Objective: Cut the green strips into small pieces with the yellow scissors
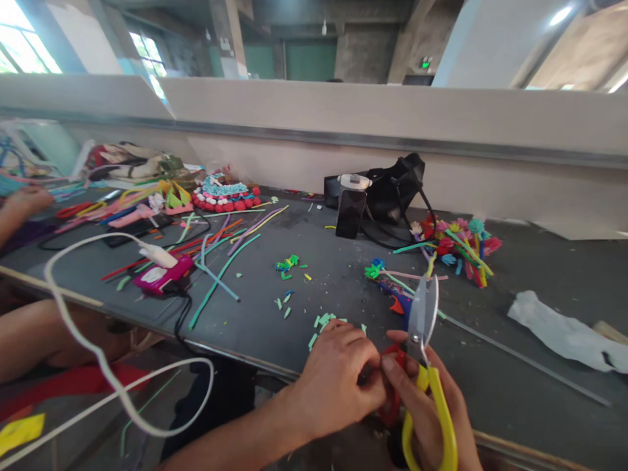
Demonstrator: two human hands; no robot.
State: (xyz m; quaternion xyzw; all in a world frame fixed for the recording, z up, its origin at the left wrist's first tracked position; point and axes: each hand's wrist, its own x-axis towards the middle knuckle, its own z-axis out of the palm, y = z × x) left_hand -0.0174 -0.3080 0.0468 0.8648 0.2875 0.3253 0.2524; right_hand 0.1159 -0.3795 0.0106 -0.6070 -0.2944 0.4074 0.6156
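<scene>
Scissors [422,320] with yellow handles stand nearly upright in my right hand [432,405], steel blades pointing up and away from me, tips over the near part of the grey surface [490,386]. My right fingers are wrapped around the handles, thumb pressed forward towards the other hand. My left hand [338,376] comes in from the lower left, forearm slanting up across the surface edge, wrist bent slightly, knuckles up. Its fingers are curled tight and pinch a small red piece [392,405], which sits between the two hands at the near edge, just below the blades. Both hands touch each other around that piece; most of it is hidden by my fingers, so I cannot tell its shape.

Just beyond my left knuckles lie green snippets [324,322]. Farther back, to the right, a bundle of colourful flowers [456,245] rests near a black bag [392,190] and a propped phone [350,212]. A white cloth [564,333] lies well to the right. At the far left, another person's hand [24,199] rests on the surface.
</scene>
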